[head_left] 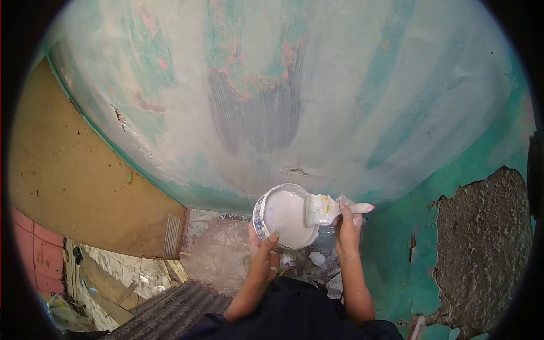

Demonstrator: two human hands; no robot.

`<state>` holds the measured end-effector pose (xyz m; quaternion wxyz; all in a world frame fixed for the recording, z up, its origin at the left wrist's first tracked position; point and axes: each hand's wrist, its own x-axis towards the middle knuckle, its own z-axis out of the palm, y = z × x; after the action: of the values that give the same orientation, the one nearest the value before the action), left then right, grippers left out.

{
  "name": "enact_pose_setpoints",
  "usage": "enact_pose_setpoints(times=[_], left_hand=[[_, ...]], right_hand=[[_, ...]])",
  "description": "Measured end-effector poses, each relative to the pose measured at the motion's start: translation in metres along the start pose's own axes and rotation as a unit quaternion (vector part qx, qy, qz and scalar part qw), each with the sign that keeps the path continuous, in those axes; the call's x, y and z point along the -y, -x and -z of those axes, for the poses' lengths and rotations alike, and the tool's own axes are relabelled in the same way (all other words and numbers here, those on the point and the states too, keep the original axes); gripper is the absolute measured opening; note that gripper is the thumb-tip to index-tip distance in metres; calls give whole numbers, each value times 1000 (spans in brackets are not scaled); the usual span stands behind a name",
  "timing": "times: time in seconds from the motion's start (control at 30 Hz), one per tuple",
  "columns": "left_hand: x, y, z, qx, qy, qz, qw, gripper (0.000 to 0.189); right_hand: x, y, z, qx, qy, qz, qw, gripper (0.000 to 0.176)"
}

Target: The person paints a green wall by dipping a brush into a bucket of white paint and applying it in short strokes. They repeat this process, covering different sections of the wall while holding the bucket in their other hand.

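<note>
My left hand (pixel 265 252) grips a round bowl (pixel 260 218) with a blue pattern on its side, the thumb over the rim. White paint (pixel 285 211) fills much of it. In my right hand (pixel 348 229) is a wide paintbrush (pixel 322 209), held by its pale handle, which has a pink tip. White paint coats the brush head, and its bristle end lies over the bowl's right rim. Ahead stands a green wall (pixel 317 113) streaked with whitish paint, with a grey patch and pink spots in the middle.
A brown board (pixel 85 170) leans at the left. Corrugated sheeting (pixel 175 311) lies low by my left arm, near wooden planks (pixel 102 283) and a plastic bag (pixel 65 311). Bare rough plaster (pixel 487 243) shows on the right wall. Rubble (pixel 334 286) lies below my hands.
</note>
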<state>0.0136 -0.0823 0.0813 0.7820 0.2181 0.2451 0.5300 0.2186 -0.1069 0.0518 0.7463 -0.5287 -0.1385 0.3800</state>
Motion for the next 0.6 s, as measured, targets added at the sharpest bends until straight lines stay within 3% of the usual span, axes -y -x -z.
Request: enact_pose_setpoints(times=[0.03,0.1,0.2,0.6], left_hand=[[-1,1,5,0,-9,10,1000,75],[-7,0,9,1,-15,19,1000,75],[-19,1,17,-1,-7,34,999,77],[-103,-12,97,-8,-94,-27,995,84]], right_hand=[[-6,1,-1,-1,2,1,1000,23],[-16,3,-8,-52,-119,-48,990,23],[-28,9,-22,-43,-170,-43,984,24],[-90,6,-115,-13,-140,-57,988,25]])
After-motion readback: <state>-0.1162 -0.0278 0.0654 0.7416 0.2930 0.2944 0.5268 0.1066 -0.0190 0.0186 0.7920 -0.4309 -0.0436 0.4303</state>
